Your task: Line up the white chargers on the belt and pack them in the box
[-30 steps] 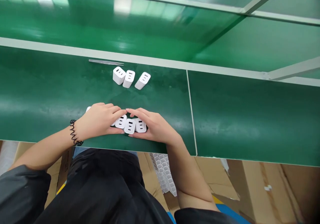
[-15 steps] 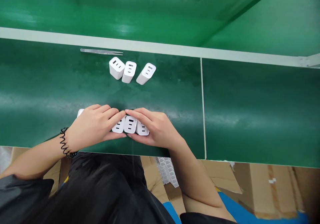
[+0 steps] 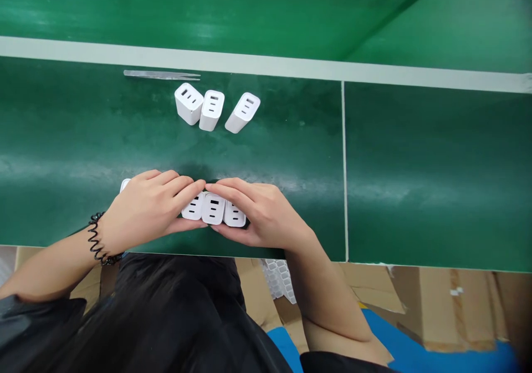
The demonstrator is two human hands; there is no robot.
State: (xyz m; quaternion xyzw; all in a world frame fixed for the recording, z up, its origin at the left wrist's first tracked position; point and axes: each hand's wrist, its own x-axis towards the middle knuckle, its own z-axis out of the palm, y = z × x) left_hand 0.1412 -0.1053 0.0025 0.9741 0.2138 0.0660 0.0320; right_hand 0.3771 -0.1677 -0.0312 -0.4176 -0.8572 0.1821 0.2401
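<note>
A row of white charger plugs [image 3: 213,209] stands on the green table [image 3: 415,168] near its front edge. My left hand [image 3: 145,209] cups the row's left end, fingers curled over the plugs; one plug's corner pokes out past its knuckles. My right hand [image 3: 257,215] cups the right end, fingers bent over the tops. The fingertips of both hands meet above the row's middle. Three more white plugs [image 3: 216,108] stand apart, further back on the table.
Metal tweezers [image 3: 162,75] lie by the pale rail [image 3: 291,68] at the back. A thin seam [image 3: 344,168] divides the table on the right. Below the front edge are cardboard boxes [image 3: 415,301] and a white cell tray [image 3: 280,279].
The view has drifted, so everything sits a little lower and left. Both hands stay cupped round the row of plugs, pressing it slightly closer together.
</note>
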